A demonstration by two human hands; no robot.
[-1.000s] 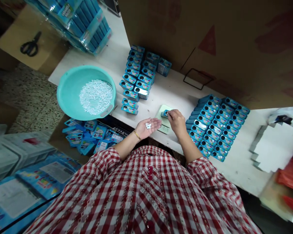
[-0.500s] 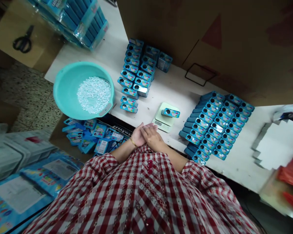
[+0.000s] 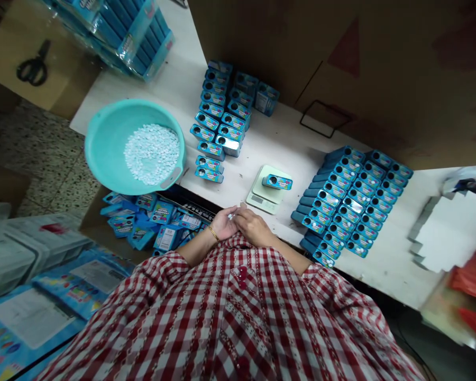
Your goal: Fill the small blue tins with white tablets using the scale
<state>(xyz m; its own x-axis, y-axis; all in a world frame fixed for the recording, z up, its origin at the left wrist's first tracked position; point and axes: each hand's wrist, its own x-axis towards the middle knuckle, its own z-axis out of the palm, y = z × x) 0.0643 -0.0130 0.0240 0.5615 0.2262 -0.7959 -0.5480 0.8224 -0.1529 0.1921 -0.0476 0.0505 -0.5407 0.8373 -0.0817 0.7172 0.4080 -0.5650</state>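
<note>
Close to my body at the table edge, my left hand [image 3: 222,226] is cupped palm up. A few small white tablets [image 3: 230,216] rest in it. My right hand [image 3: 256,228] touches the left at the fingers, which are bent together over the palm; what they pinch, if anything, is hidden. Just beyond the hands is a pale green scale [image 3: 259,202], and one blue tin [image 3: 278,182] stands on it with its round opening showing. A turquoise basin [image 3: 99,143] to the left holds a heap of white tablets [image 3: 153,153].
Rows of blue tins [image 3: 212,109] with dark openings stand behind the scale. More rows [image 3: 343,206] stand to its right, some with white tablets on top. A carton of blue packs [image 3: 162,212] sits below the basin. A large cardboard box [image 3: 341,58] walls off the back.
My hands were laid together, the right covering the left palm. Now the right fingers have drawn back and bent, and tablets show in the left palm. The tin on the scale stays put.
</note>
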